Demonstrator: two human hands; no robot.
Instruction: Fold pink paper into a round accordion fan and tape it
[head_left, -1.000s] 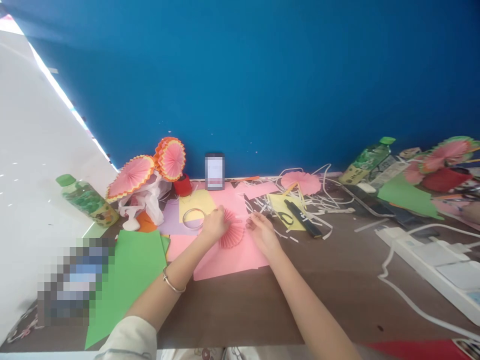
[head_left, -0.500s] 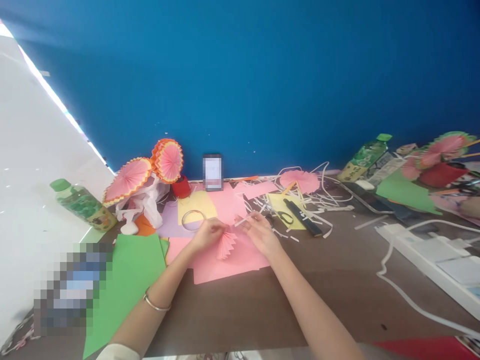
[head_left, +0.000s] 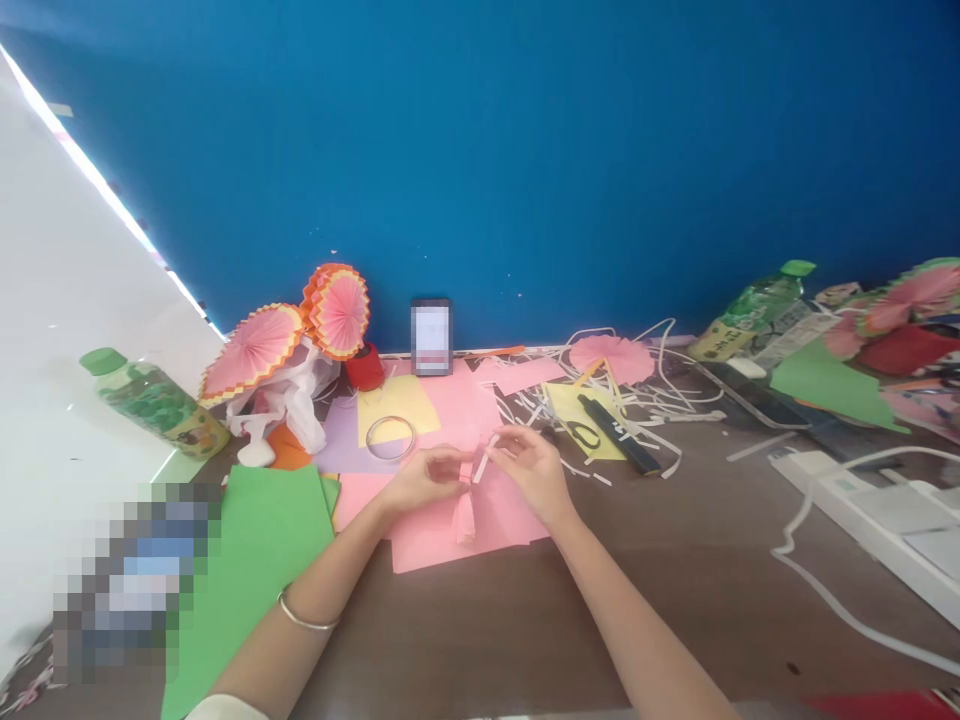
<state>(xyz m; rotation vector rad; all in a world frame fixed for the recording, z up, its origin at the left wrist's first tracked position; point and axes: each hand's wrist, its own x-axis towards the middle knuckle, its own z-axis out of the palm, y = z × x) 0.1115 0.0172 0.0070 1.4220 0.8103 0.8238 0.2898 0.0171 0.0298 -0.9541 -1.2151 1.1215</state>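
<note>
My left hand (head_left: 431,480) pinches a pleated strip of pink paper (head_left: 466,518) near its middle; the folds are pressed together and its lower end hangs down. My right hand (head_left: 531,470) is closed on a short white strip (head_left: 484,462), held between thumb and fingertips just right of the pleated paper. Whether the strip touches the paper I cannot tell. Both hands are above flat pink paper sheets (head_left: 420,550) on the table. A silver ring-shaped hoop (head_left: 391,439) lies beyond my left hand on purple and yellow paper.
Green paper (head_left: 247,560) lies left, near a green-capped bottle (head_left: 154,405). Pink-and-orange paper fans (head_left: 341,310) stand behind. A phone (head_left: 432,335) leans on the blue wall. Right are a black tool (head_left: 619,437), white strip scraps (head_left: 675,395) and a power strip (head_left: 862,530).
The pleated pink paper has gone from fanned out to pressed together in my left hand. My right hand has brought the white strip close to it and tilted it steeper.
</note>
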